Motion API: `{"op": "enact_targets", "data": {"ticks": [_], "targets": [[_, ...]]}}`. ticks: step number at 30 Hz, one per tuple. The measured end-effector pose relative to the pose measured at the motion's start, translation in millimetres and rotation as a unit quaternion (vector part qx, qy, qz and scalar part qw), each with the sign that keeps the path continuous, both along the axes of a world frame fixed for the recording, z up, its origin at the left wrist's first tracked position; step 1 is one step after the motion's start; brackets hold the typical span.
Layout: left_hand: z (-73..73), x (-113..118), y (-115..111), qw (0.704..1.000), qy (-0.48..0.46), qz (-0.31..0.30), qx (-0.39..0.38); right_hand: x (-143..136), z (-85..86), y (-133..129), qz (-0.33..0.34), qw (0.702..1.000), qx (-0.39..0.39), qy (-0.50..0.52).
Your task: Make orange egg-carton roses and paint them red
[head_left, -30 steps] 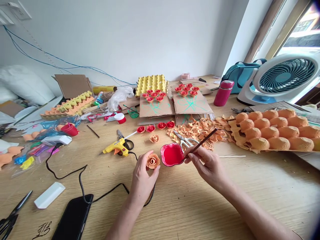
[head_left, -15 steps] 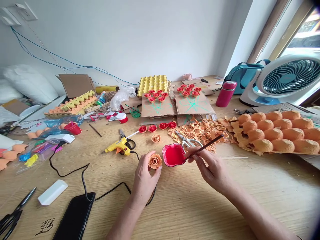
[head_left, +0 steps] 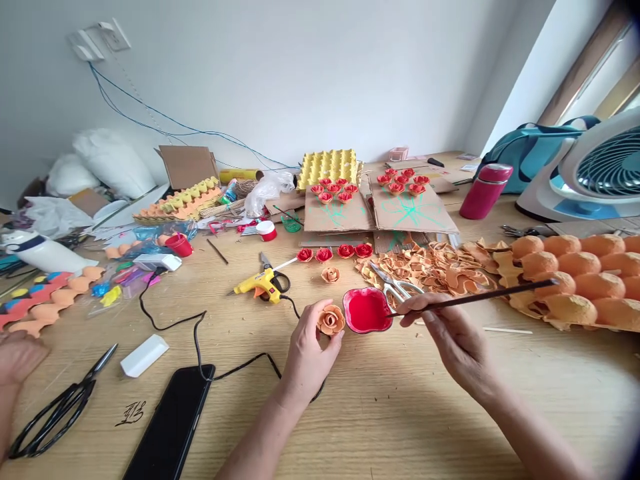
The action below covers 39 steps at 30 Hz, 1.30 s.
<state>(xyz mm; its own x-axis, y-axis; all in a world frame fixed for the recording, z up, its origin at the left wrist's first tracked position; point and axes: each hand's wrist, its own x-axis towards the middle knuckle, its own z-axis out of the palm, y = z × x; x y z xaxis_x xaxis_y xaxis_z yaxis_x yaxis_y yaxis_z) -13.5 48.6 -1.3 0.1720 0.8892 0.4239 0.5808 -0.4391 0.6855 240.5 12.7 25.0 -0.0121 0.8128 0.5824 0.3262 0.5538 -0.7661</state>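
Between thumb and fingers, my left hand [head_left: 313, 350] holds an unpainted orange egg-carton flower [head_left: 331, 320]. Just right of it sits a small scalloped dish [head_left: 367, 292] of red paint. My right hand [head_left: 453, 337] grips a thin dark paintbrush [head_left: 480, 295], tilted, its lower end at the dish's right rim; the tip is hard to make out. Beyond the dish lie one more orange flower [head_left: 331, 275] and a row of several red-painted flowers [head_left: 345, 251]. White-handled scissors [head_left: 397, 287] rest behind the dish, by a heap of orange carton scraps [head_left: 435, 267].
A yellow glue gun [head_left: 260, 287] with its black cord lies left of centre. Nearer are a phone [head_left: 170, 420], a white block [head_left: 145, 356] and black scissors [head_left: 60, 410]. Another person's hand [head_left: 20, 357] shows at the left edge. Egg cartons [head_left: 575, 273], a bottle [head_left: 486, 191] and a fan stand right.
The view has turned left, so things sit further right and another person's hand appears. My right hand has lowered the brush to a flatter slant. The orange flower stays in my left hand.
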Motion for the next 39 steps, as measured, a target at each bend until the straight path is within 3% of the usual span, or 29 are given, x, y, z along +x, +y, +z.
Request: {"op": "enact_targets", "data": {"ticks": [4, 7, 14, 23, 29, 39], "targets": [[1.3, 1.5, -3.1, 0.999, 0.0, -0.02, 0.035, -3.3, 1.2, -4.6, -0.013, 0.999, 0.004, 0.049], [1.8, 2.5, -5.8, 0.999, -0.006, -0.03, 0.035, -8.4, 11.5, -9.0, -0.015, 0.998, -0.006, 0.063], [2.9, 6.2, -11.9, 0.998, -0.033, -0.048, 0.029, -27.9, 45.2, -14.1, 0.01, 0.999, 0.046, -0.023], [2.2, 9.6, -16.0, 0.995, -0.05, -0.085, 0.022, -37.7, 27.3, -19.9, 0.022, 0.991, 0.124, -0.047], [4.1, 12.3, -21.5, 0.996, -0.01, -0.087, 0.022, -42.0, 24.8, -21.4, 0.017, 0.992, 0.114, -0.058], [6.3, 15.8, -26.9, 0.993, -0.029, -0.116, -0.002, -42.8, 10.7, -23.4, 0.027, 0.993, 0.085, -0.079]]}}
